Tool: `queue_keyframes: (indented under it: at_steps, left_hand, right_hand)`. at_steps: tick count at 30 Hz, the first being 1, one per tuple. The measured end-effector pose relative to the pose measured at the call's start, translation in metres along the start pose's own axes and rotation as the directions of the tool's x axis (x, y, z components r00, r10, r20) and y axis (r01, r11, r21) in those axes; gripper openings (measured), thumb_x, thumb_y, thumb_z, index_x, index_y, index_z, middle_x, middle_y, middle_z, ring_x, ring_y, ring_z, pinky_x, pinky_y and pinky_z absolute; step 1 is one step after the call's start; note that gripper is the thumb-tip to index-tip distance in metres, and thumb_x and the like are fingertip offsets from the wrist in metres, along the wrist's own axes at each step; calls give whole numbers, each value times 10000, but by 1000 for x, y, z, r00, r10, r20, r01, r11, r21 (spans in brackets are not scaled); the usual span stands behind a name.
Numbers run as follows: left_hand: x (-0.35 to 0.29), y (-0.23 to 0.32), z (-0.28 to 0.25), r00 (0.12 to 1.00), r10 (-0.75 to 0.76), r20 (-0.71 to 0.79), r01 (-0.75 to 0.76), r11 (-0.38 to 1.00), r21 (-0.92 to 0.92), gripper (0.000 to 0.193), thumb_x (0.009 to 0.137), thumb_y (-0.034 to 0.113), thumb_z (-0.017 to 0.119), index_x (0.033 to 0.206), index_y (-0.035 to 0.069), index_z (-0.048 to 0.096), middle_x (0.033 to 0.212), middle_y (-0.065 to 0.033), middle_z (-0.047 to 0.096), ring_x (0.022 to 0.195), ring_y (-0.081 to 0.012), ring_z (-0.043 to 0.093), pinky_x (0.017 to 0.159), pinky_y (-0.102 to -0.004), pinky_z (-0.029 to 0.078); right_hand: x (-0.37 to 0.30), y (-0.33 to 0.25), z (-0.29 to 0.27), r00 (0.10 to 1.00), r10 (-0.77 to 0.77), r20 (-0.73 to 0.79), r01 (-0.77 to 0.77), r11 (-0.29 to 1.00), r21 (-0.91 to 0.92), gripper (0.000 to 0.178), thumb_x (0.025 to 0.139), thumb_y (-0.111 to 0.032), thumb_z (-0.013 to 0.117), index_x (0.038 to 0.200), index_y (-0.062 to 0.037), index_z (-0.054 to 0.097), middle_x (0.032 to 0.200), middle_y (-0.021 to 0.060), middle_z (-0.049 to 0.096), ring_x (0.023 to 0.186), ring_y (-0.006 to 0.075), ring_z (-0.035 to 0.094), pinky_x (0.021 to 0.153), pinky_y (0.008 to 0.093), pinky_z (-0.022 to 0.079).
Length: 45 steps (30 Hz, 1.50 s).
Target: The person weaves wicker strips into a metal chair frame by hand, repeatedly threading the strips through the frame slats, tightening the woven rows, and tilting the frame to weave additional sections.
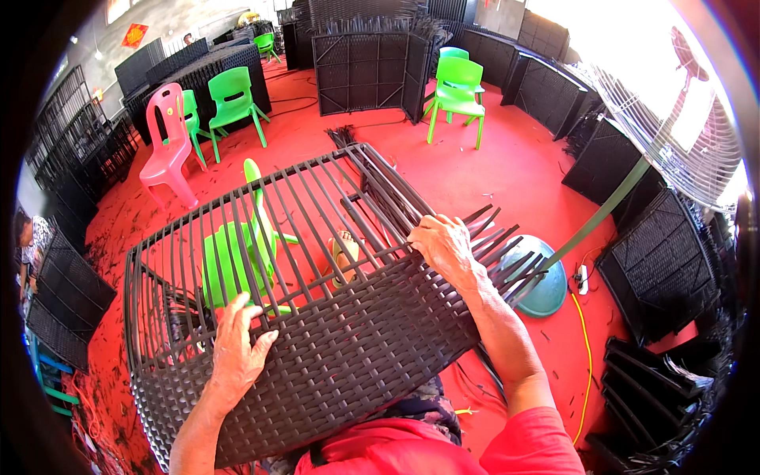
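A half-woven black wicker panel (340, 368) lies tilted across my lap. Its near part is closely woven, while bare rods (269, 214) of the frame show at the far side. My left hand (237, 344) rests on the border between weave and rods, fingers stretched and thumb apart. At the panel's right edge, my right hand (445, 247) has its fingers closed on a black strip; the fingertips partly hide it. Loose strip ends (507, 257) stick out to the right, beside that forearm. Through the rods I see a green chair (226, 265).
A standing fan (669, 111) rises at the right from a round teal base (546, 297), near a white power strip (583, 279) and yellow cord (587, 356). Beyond are a pink chair (168, 158), green chairs (459, 87) and stacked black panels (364, 71) on red floor.
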<state>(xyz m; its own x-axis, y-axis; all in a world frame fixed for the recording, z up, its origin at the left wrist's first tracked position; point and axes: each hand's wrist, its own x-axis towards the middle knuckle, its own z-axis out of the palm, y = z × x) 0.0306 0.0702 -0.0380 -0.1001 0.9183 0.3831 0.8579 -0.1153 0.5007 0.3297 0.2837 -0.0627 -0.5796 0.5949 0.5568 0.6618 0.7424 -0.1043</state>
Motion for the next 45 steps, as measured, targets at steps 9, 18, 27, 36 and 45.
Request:
queue_keyframes:
  at_steps: [9, 18, 27, 36, 45]
  left_hand:
    - [-9, 15, -8, 974, 66, 218, -151, 905, 399, 500, 736, 363, 631, 1108, 46, 524, 1213, -132, 457, 1160, -330, 382, 991, -508, 215]
    - [-2, 19, -2, 960, 133, 245, -162, 981, 105, 481, 766, 375, 618, 1108, 49, 525, 1107, -137, 490, 1050, -303, 448, 922, -406, 334]
    - [-3, 13, 11, 953, 197, 229, -241, 953, 184, 520, 768, 424, 586, 1146, 75, 518, 1172, -127, 474, 1093, -287, 429, 931, -423, 305]
    - [-28, -3, -24, 992, 115, 57, -128, 917, 379, 553, 783, 465, 550, 1145, 49, 496, 1238, -138, 400, 1187, -308, 334, 959, -450, 287]
    - [-60, -41, -62, 1000, 14, -4, -13, 963, 270, 496, 803, 441, 546, 1118, 59, 518, 1097, -124, 494, 1036, -295, 454, 910, -408, 326]
  right_hand:
    - [1, -1, 0, 980, 168, 108, -177, 981, 81, 128, 675, -95, 591, 797, -120, 619, 776, 47, 562, 816, 262, 555, 709, 379, 448]
    - [6, -37, -2, 957, -278, 84, 229, 899, 373, 232, 791, -179, 581, 1002, -82, 594, 992, 64, 600, 913, 247, 556, 809, 370, 412]
    - [15, -59, -12, 970, -238, 52, 209, 922, 327, 188, 752, -194, 608, 906, -86, 622, 960, 37, 598, 936, 233, 537, 829, 363, 399]
    - [9, -118, -2, 894, -408, 188, 301, 854, 424, 407, 745, -224, 631, 1104, -54, 542, 1110, 111, 539, 1016, 294, 491, 887, 394, 366]
    - [8, -121, 1, 896, -419, 143, 320, 836, 446, 377, 755, -183, 611, 1091, -23, 547, 1079, 141, 550, 997, 320, 492, 880, 406, 378]
